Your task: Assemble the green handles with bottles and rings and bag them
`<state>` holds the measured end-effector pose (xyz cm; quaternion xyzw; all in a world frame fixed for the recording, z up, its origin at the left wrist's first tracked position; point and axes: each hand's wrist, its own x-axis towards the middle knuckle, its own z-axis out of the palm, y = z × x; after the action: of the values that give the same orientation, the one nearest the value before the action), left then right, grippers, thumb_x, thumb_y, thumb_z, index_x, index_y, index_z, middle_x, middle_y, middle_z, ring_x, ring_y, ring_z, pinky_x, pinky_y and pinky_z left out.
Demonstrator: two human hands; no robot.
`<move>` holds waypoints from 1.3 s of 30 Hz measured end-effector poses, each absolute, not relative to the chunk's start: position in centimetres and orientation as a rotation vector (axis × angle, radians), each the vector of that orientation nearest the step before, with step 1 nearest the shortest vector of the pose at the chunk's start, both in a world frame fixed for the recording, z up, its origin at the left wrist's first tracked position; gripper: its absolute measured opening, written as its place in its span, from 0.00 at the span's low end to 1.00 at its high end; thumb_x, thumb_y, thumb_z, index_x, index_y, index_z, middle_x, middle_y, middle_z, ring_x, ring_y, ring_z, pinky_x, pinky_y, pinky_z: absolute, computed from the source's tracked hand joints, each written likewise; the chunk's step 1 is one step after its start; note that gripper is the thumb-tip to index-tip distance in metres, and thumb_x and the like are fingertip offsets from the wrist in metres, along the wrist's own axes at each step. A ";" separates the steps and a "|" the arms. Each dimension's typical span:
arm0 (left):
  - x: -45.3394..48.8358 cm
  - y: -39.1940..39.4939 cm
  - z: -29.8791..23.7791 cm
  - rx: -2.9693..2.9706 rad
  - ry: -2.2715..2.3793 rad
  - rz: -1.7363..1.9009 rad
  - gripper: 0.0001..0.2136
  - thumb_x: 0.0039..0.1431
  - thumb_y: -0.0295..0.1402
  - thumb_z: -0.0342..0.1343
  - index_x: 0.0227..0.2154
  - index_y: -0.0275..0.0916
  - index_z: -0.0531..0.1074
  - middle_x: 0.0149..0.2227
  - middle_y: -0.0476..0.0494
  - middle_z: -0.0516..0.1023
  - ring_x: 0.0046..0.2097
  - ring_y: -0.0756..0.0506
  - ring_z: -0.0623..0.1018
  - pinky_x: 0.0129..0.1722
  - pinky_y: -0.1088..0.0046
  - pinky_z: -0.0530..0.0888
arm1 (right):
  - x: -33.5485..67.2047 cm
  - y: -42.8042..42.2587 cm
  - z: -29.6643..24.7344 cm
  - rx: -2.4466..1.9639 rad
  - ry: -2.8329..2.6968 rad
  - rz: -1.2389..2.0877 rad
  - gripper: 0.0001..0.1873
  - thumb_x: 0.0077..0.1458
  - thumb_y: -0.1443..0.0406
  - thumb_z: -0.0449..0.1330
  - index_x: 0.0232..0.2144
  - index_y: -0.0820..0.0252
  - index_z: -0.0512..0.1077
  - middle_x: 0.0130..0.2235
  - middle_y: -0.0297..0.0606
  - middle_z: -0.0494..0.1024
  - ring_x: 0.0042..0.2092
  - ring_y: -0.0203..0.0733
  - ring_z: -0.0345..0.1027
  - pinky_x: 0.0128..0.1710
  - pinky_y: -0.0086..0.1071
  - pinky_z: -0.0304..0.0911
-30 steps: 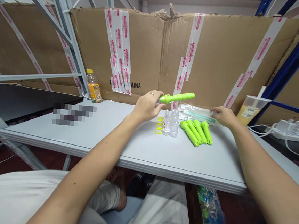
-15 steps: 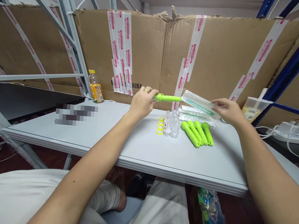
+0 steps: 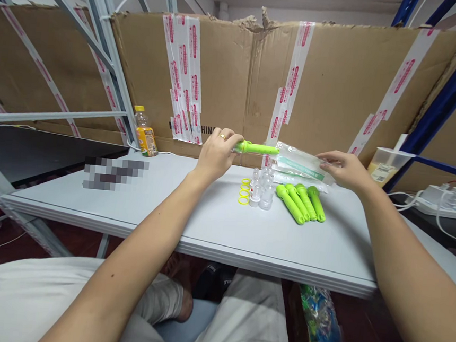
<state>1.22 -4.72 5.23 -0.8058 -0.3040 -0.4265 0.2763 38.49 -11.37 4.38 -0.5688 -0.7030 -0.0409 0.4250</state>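
My left hand (image 3: 215,153) is closed round the end of a bright green plastic handle (image 3: 256,148), held level above the table. Its far end sits at the mouth of a clear plastic bag (image 3: 300,162) that my right hand (image 3: 345,169) pinches and holds up. Below them on the white table (image 3: 192,218) lie several more green handles (image 3: 301,201) side by side, a cluster of small clear plastic pieces (image 3: 261,190) and three yellow rings (image 3: 244,190). More flat clear bags (image 3: 299,180) lie behind the green handles.
A taped cardboard wall (image 3: 228,75) closes the back of the table. A yellow drink bottle (image 3: 143,131) stands at the back left, a lidded cup (image 3: 386,164) at the back right, and a white power strip (image 3: 444,203) with cables further right. Grey metal racking (image 3: 99,48) rises on the left.
My right hand picked a clear bag off the stack and raised it. My left hand lowered the green handle's raised end until it was level, and brought it to the bag's opening.
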 end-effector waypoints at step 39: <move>3.2 -6.4 4.7 -2.409 -0.719 -1.275 0.16 0.55 0.39 0.65 0.45 0.44 0.71 0.46 0.44 0.66 0.40 0.48 0.72 0.39 0.69 0.75 | 31.7 -13.5 4.7 -1.145 -2.083 -0.174 0.15 0.61 0.57 0.57 0.43 0.56 0.78 0.43 0.42 0.80 0.44 0.48 0.73 0.45 0.42 0.66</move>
<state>3.19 -6.39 4.67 -0.8434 -0.2518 -0.4466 0.1607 31.75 -13.50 4.73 -0.4462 -0.8120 -0.0677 0.3701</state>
